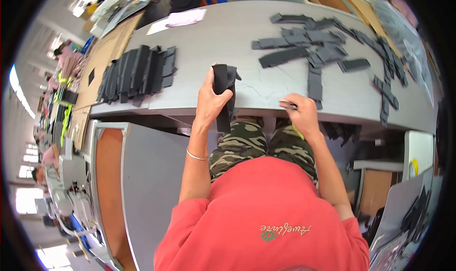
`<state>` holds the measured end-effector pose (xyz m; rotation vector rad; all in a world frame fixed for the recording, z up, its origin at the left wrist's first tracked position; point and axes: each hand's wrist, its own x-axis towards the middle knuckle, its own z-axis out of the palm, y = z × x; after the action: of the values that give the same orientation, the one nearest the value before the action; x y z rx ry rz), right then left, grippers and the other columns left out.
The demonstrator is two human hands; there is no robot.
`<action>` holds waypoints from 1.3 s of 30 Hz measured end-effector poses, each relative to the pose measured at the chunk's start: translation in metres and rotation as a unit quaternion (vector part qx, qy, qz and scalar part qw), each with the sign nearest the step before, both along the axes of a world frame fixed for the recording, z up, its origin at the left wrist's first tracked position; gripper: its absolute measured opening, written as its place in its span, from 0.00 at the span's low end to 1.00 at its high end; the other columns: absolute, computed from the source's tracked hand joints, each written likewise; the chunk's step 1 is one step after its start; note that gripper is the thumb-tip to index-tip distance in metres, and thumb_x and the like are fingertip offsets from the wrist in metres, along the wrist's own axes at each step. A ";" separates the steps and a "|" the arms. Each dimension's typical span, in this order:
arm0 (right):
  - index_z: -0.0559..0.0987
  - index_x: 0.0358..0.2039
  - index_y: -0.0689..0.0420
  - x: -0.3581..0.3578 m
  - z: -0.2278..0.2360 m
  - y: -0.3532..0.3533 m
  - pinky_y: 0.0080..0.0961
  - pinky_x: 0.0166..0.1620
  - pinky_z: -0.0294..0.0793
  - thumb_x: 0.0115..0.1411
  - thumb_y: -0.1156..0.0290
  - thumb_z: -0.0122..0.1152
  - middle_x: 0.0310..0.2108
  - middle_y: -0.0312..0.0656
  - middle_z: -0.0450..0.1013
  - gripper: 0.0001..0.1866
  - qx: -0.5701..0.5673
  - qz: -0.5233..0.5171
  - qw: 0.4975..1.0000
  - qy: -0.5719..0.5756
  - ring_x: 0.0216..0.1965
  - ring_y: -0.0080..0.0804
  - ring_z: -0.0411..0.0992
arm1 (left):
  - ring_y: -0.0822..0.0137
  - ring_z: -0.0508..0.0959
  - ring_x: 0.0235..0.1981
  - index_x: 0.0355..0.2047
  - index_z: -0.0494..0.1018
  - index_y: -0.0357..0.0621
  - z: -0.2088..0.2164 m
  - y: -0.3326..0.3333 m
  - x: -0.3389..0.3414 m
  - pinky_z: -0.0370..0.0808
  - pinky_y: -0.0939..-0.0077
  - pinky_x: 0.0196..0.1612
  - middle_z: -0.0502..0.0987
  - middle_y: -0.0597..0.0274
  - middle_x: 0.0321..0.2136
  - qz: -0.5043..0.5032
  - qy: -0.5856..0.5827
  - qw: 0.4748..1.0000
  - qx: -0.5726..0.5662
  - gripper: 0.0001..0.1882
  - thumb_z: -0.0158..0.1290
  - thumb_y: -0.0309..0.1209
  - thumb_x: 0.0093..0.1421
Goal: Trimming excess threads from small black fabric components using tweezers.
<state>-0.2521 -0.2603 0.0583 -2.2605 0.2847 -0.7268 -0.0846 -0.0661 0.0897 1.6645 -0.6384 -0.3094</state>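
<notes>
My left hand (212, 100) is closed round a dark fabric strip (221, 81) above the table's near edge. The strip is folded, with one end hanging down toward my lap. To the right, my right hand (304, 113) is closed on a small dark tool with a metal glint (288, 104), seemingly thread snips. Its tip points left, apart from the strip. A bit of yellow shows below that hand. Loose threads (254, 88) lie on the table between my hands.
A row of stacked dark fabric strips (137, 73) lies at the left of the grey table (209, 38). More strips (327, 52) sprawl across the right side. Pale papers (178, 20) lie at the far left. A grey cabinet (149, 185) stands left of my legs.
</notes>
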 end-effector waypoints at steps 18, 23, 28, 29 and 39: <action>0.77 0.48 0.44 -0.013 -0.053 -0.062 0.35 0.41 0.70 0.50 0.78 0.58 0.53 0.37 0.64 0.23 -0.162 -0.226 0.957 0.080 0.40 0.43 0.72 | 0.44 0.72 0.47 0.62 0.57 0.43 0.090 0.102 0.209 0.71 0.57 0.50 0.68 0.40 0.46 0.304 -0.453 0.770 0.331 0.38 0.57 0.31 0.51; 0.76 0.49 0.45 -0.012 -0.053 -0.059 0.36 0.40 0.70 0.51 0.73 0.62 0.56 0.40 0.62 0.23 -0.151 -0.217 0.958 0.110 0.39 0.44 0.72 | 0.41 0.63 0.58 0.63 0.55 0.44 0.041 0.172 0.322 0.58 0.37 0.56 0.62 0.44 0.58 0.392 -0.239 0.737 0.496 0.40 0.48 0.55 0.58; 0.68 0.58 0.42 -0.012 -0.048 -0.062 0.40 0.42 0.71 0.48 0.66 0.67 0.59 0.48 0.59 0.34 -0.139 -0.263 0.947 0.116 0.40 0.53 0.72 | 0.47 0.59 0.62 0.57 0.62 0.45 -0.016 0.156 0.328 0.53 0.26 0.54 0.61 0.51 0.60 0.351 -0.172 0.714 0.581 0.40 0.41 0.65 0.58; 0.68 0.57 0.42 -0.009 -0.042 -0.062 0.40 0.43 0.71 0.46 0.68 0.66 0.58 0.48 0.60 0.35 -0.089 -0.238 0.959 0.128 0.41 0.54 0.72 | 0.46 0.62 0.60 0.54 0.65 0.43 -0.015 0.175 0.333 0.54 0.25 0.53 0.64 0.50 0.58 0.360 -0.205 0.712 0.567 0.38 0.41 0.64 0.58; 0.74 0.53 0.52 -0.020 0.003 -0.061 0.20 0.41 0.65 0.55 0.71 0.60 0.44 0.33 0.69 0.22 0.388 -0.210 0.896 -0.053 0.38 0.19 0.65 | 0.64 0.79 0.40 0.53 0.68 0.31 0.011 0.009 0.168 0.73 0.77 0.47 0.79 0.54 0.40 -0.013 0.013 0.996 0.088 0.23 0.47 0.38 0.65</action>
<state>-0.2724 -0.3212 0.0612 -1.3990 0.8624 -0.7696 0.0834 -0.0575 0.1009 1.8194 -0.6275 -0.4152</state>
